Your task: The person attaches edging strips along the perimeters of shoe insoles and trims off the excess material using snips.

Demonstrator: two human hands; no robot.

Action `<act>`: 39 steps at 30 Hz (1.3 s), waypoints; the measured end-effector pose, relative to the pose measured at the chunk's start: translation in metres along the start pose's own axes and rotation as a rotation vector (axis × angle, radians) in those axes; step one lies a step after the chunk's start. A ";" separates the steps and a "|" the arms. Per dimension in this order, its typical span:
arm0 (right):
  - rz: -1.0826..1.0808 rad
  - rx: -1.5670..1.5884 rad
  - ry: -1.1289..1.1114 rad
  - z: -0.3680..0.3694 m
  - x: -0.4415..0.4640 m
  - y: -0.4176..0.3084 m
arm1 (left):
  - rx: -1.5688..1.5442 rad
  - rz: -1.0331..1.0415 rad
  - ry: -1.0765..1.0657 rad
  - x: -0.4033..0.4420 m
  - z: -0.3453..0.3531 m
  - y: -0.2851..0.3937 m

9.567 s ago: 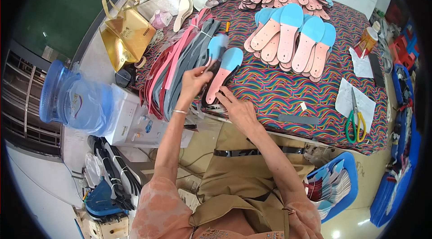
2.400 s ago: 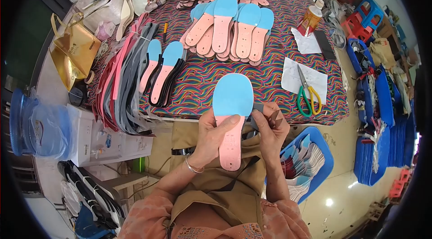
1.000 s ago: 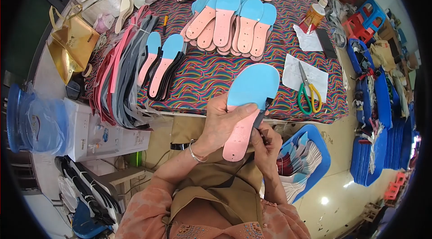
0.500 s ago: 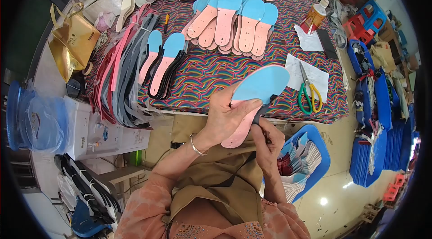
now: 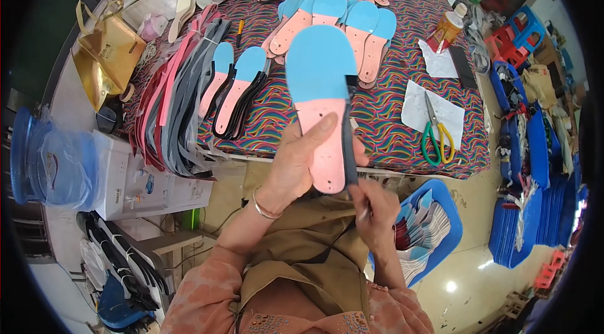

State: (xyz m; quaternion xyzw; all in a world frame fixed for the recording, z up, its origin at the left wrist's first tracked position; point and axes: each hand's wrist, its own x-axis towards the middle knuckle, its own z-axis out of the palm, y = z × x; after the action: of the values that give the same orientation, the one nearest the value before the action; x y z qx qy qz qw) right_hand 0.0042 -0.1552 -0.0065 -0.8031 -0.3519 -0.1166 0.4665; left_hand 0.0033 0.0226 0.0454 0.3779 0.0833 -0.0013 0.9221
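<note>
My left hand (image 5: 290,161) is closed on an insole (image 5: 322,66) with a blue forefoot and pink heel, its thumb across the pink part and fingertips behind the right edge. The insole stands nearly upright, its face toward me. A black strip (image 5: 350,145) runs along its right edge down to the heel. At the strip's lower end, my right hand (image 5: 375,209) pinches it between thumb and fingers. Behind the held insole, a pile of blue-and-pink insoles (image 5: 374,41) lies on the patterned tabletop (image 5: 390,91). Insoles with black edging (image 5: 242,91) lie to the left.
Bundled pink, red and grey strips (image 5: 179,95) hang over the table's left edge. Scissors (image 5: 437,135) rest on paper at the right, near a bottle (image 5: 447,27) and a dark phone-like slab (image 5: 463,68). A blue basket (image 5: 452,233) of insoles stands below on the right.
The insole has turned from tilted right to nearly upright and moved left and up. My right hand has slid down the strip to the heel end, and the strip lies straighter along the edge.
</note>
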 end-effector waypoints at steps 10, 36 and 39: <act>0.202 0.473 0.130 -0.002 0.025 -0.003 | -0.120 -0.091 -0.214 -0.010 -0.006 -0.019; 0.295 0.714 0.085 -0.008 0.061 -0.005 | 0.162 -0.189 -0.190 -0.024 -0.020 -0.019; 0.252 0.571 0.046 -0.014 0.059 0.006 | 0.169 -0.186 -0.208 -0.025 -0.018 -0.021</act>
State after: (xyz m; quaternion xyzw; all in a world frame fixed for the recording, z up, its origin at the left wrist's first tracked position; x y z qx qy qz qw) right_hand 0.0526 -0.1417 0.0277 -0.6741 -0.2576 0.0274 0.6917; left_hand -0.0250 0.0188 0.0224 0.4427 0.0215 -0.1327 0.8865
